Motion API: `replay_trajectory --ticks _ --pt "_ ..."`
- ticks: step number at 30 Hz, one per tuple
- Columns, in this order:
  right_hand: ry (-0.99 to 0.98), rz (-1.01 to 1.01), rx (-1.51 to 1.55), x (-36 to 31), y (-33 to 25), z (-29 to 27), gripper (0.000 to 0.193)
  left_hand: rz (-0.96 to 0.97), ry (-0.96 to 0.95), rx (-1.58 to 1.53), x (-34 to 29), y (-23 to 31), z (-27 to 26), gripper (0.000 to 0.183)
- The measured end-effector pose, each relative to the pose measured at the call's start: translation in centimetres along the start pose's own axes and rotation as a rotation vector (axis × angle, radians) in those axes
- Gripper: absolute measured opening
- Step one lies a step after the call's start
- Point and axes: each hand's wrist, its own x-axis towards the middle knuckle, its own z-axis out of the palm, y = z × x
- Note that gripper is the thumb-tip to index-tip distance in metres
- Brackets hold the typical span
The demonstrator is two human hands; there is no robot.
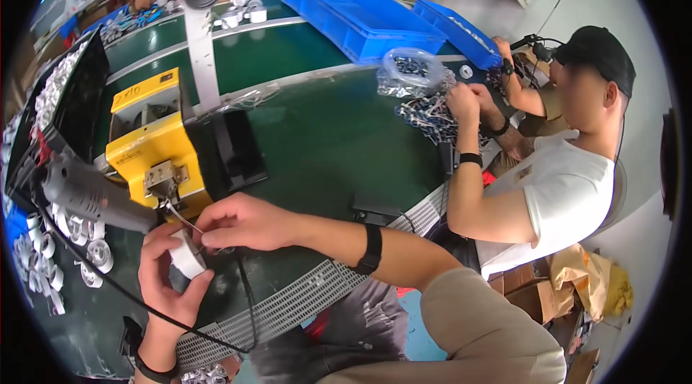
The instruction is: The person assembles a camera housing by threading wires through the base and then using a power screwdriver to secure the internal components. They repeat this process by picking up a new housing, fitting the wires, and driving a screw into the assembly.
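Note:
My left hand (160, 279) grips a white round plastic part (187, 258) between thumb and fingers, just above the green table. Close beside it, my right hand (249, 224) is closed, with its fingertips at the part's near side. A thin metal rod-like tool (184, 217) runs from those fingertips toward the yellow screw feeder (155, 146); its exact kind is hard to make out. Left of my hands is a grey power screwdriver (97, 193), its narrow end hidden near my left fingers. A black cable loops below my hands.
Several white round parts (94, 261) lie at the left. Blue bins (353, 16) stand at the back. Right of me a co-worker (555, 182) handles a pile of small wired parts (432, 117) beside a clear bag (411, 70). A perforated strip (288, 312) edges the table.

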Motion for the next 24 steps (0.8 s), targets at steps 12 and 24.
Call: replay_trajectory --ticks 12,24 --pt "0.02 -0.177 -0.363 -1.3 -2.0 1.0 0.02 -0.635 -0.096 -0.644 0.5 0.7 -0.7 0.059" --pt "0.107 -0.426 -0.948 -1.0 -1.1 4.0 0.012 -0.769 0.005 -0.722 0.4 -0.4 -0.3 0.063"
